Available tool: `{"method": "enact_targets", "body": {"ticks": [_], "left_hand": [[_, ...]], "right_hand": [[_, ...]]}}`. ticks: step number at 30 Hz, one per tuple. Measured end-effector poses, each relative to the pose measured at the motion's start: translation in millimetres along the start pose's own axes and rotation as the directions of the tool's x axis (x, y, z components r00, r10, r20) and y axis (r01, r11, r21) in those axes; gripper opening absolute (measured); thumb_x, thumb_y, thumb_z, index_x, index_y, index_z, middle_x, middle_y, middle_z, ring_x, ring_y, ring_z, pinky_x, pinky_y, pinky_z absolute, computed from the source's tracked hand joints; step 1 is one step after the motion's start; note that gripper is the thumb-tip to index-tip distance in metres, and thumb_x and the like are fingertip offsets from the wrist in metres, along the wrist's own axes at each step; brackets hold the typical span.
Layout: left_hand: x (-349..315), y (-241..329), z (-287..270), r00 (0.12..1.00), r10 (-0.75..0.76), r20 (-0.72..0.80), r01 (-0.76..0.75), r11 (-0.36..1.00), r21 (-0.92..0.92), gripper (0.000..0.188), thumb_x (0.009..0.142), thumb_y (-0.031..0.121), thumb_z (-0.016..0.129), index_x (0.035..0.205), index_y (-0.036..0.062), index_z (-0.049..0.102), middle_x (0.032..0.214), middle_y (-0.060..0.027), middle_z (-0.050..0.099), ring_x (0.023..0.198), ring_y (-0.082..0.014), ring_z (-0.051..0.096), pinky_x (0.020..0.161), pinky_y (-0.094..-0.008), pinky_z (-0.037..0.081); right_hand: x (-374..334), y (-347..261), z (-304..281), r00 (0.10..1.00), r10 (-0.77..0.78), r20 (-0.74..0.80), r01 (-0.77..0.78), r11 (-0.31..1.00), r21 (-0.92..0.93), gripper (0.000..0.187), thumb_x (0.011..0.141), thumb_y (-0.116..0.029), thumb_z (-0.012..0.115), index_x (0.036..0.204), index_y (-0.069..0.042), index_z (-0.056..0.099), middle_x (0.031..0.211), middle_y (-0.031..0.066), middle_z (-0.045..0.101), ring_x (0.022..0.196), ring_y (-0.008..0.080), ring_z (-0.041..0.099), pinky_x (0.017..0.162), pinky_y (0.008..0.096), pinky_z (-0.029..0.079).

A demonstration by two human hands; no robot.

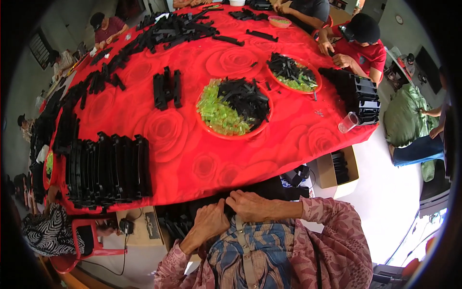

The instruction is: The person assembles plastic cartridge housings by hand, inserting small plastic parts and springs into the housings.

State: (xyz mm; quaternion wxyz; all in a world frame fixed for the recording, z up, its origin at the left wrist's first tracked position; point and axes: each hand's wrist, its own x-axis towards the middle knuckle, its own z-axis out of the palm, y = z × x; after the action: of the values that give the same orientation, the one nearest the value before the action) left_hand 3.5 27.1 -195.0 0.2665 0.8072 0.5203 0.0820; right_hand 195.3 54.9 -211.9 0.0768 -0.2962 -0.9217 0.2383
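Observation:
My left hand (211,220) and my right hand (246,206) meet just below the table's near edge, fingers curled and thumbs side by side. Both grip a long black plastic bar (293,193), whose right end sticks out past my right wrist; its middle is hidden by my hands and merges with the dark shadow. Ahead on the table stands a red bowl (236,137) with green translucent pieces (219,113) on one side and small black strips (246,100) on the other. A stack of black bars (108,168) lies to the left.
A red rose-patterned cloth (192,159) covers the table. Three black bars (167,89) and a second red bowl (317,85) lie farther back. A clear cup (348,123) is near the right edge, beside more stacked bars (363,98). Co-workers sit around; cardboard boxes (349,185) stand below.

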Motion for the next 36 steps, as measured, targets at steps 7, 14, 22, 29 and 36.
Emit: {"method": "enact_targets", "body": {"ticks": [7, 14, 22, 29, 36], "left_hand": [[-2, -4, 4, 0.995, -0.047, 0.091, 0.054, 0.996, -0.07, 0.037, 0.077, 0.009, 0.052, 0.107, -0.0115, 0.058, 0.071, -0.0306, 0.061, 0.068, -0.0459, 0.063, 0.061, -0.0534, 0.051], [1, -5, 5, 0.989, -0.082, 0.12, 0.095, 0.99, -0.103, 0.034, 0.074, 0.006, 0.052, 0.104, -0.0101, 0.054, 0.073, -0.0304, 0.061, 0.072, -0.0484, 0.061, 0.064, -0.0558, 0.049], [-1, -13, 1, 0.975, -0.162, -0.15, 0.095, 0.92, -0.38, 0.026, 0.085, 0.006, 0.054, 0.109, -0.0026, 0.054, 0.084, -0.0294, 0.063, 0.083, -0.0493, 0.061, 0.068, -0.0561, 0.047], [-3, -8, -16, 0.946, -0.323, -0.042, 0.214, 0.714, -0.667, 0.019, 0.094, 0.01, 0.054, 0.108, -0.0044, 0.055, 0.068, -0.0185, 0.059, 0.061, -0.0295, 0.059, 0.058, -0.0388, 0.045], [-4, -14, -3, 0.971, -0.195, -0.137, 0.117, 0.892, -0.437, 0.03, 0.089, 0.02, 0.058, 0.109, -0.0023, 0.059, 0.08, -0.0273, 0.064, 0.077, -0.0462, 0.063, 0.067, -0.0515, 0.048]], "right_hand": [[7, 8, -8, 0.987, -0.032, 0.157, 0.022, 0.998, 0.063, 0.035, 0.077, -0.008, 0.059, 0.107, 0.007, 0.05, 0.099, 0.0251, 0.057, 0.091, 0.0404, 0.063, 0.073, 0.0454, 0.056], [9, 16, -6, 0.995, -0.049, 0.087, 0.039, 0.993, 0.107, 0.028, 0.079, -0.012, 0.057, 0.101, 0.005, 0.053, 0.088, 0.0234, 0.061, 0.077, 0.0407, 0.066, 0.067, 0.0482, 0.055], [24, 20, -68, 0.979, -0.075, -0.187, 0.124, 0.957, 0.261, 0.027, 0.084, -0.014, 0.067, 0.106, -0.001, 0.06, 0.097, 0.0155, 0.061, 0.092, 0.0336, 0.063, 0.083, 0.0409, 0.052], [26, 27, -97, 0.84, 0.084, -0.537, 0.051, 0.971, 0.232, 0.027, 0.078, -0.007, 0.074, 0.102, 0.001, 0.062, 0.103, 0.0156, 0.063, 0.099, 0.0327, 0.062, 0.084, 0.0407, 0.051], [24, 14, -77, 0.95, -0.178, -0.255, 0.188, 0.982, 0.017, 0.03, 0.079, -0.02, 0.072, 0.096, 0.0, 0.058, 0.098, 0.0143, 0.059, 0.094, 0.0323, 0.059, 0.082, 0.042, 0.05]]}}
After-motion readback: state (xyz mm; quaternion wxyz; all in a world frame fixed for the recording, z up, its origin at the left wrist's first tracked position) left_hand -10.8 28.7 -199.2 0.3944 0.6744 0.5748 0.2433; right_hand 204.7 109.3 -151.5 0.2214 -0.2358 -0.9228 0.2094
